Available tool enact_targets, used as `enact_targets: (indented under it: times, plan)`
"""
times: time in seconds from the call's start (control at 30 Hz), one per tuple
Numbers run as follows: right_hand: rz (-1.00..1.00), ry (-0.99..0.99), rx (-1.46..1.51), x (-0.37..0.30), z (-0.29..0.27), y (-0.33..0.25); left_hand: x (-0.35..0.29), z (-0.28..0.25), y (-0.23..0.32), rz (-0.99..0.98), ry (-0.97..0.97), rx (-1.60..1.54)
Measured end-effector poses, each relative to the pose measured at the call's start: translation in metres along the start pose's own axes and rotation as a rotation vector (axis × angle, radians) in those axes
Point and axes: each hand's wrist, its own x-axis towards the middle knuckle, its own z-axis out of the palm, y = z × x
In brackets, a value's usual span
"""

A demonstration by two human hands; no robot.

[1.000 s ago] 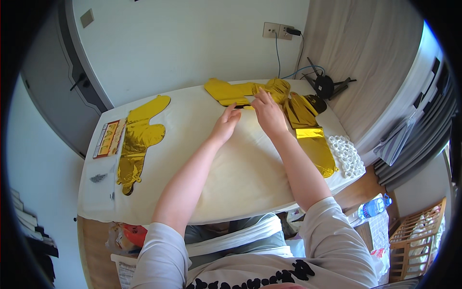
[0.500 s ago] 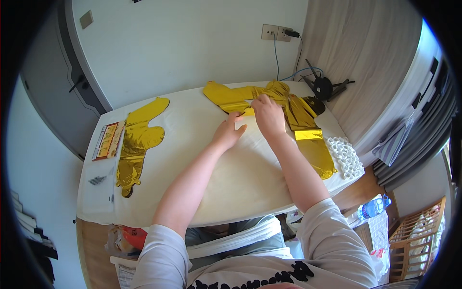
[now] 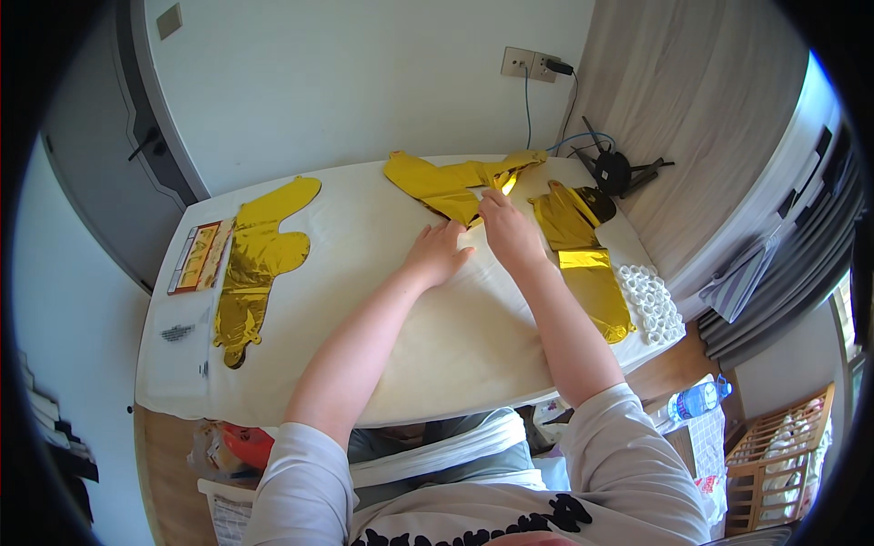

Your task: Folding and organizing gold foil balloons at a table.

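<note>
A flat gold foil balloon (image 3: 435, 188) lies at the far middle of the table, its right part creased and lifted. My right hand (image 3: 512, 235) is closed on its near edge, with the fingertips pinching the foil. Beside it, my left hand (image 3: 439, 254) rests low over the cloth, thumb apart and fingertips touching the balloon's lower corner. A second gold foil balloon (image 3: 592, 282) lies at the right, partly behind my right forearm. A third flat one (image 3: 264, 255) is spread out at the left.
Small white rings (image 3: 650, 303) lie clustered at the table's right edge. A black router (image 3: 612, 171) with cables stands at the far right corner. On the left are a printed packet (image 3: 199, 258) and a clear plastic sleeve (image 3: 178, 337). A water bottle (image 3: 699, 399) is off the table's right side.
The middle balloon's right part has come away from the right-hand balloon, leaving a gap of cloth between them. My right hand has moved slightly nearer with the foil; the left hand has shifted slightly.
</note>
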Motion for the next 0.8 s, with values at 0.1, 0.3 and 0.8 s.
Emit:
enact_targets:
  times: [0.1,0.3,0.8]
  plan:
    - [0.038,-0.024,-0.190,-0.003,0.002,-0.004,0.003,0.004,-0.001,-0.013,-0.057,0.010]
    - [0.173,0.017,-0.268,-0.006,0.005,-0.005,0.006,0.017,-0.004,-0.018,-0.002,0.179]
    - [0.195,0.070,-0.136,0.003,0.023,0.024,0.003,0.020,-0.008,-0.102,0.094,0.227]
